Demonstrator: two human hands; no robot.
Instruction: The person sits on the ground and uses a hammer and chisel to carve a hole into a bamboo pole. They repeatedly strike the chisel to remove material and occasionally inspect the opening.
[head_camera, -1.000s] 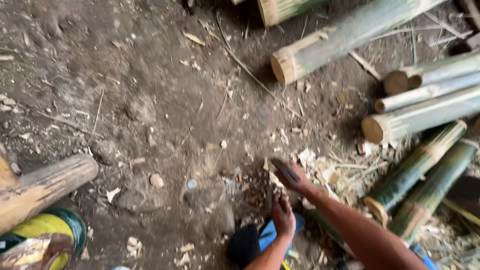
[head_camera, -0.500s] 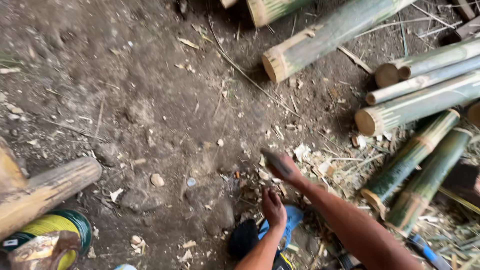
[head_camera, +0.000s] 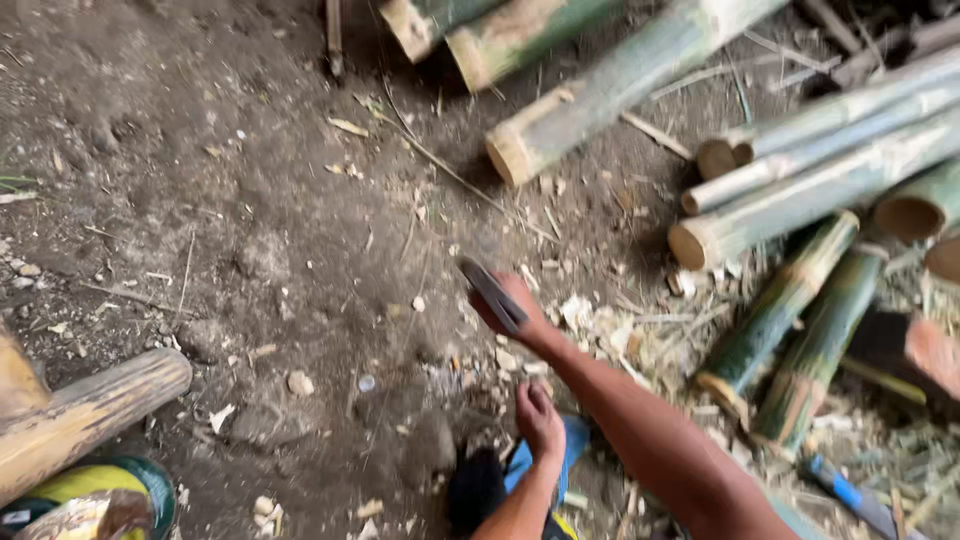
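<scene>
blade in right hand | left hand just below — apart

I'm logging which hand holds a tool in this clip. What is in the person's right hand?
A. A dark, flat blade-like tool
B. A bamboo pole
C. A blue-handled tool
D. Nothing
A: the right hand is closed around a dark, flat blade-like tool, held out over the dirt ground, while the bamboo poles and the blue-handled tool lie untouched to its right.
</scene>
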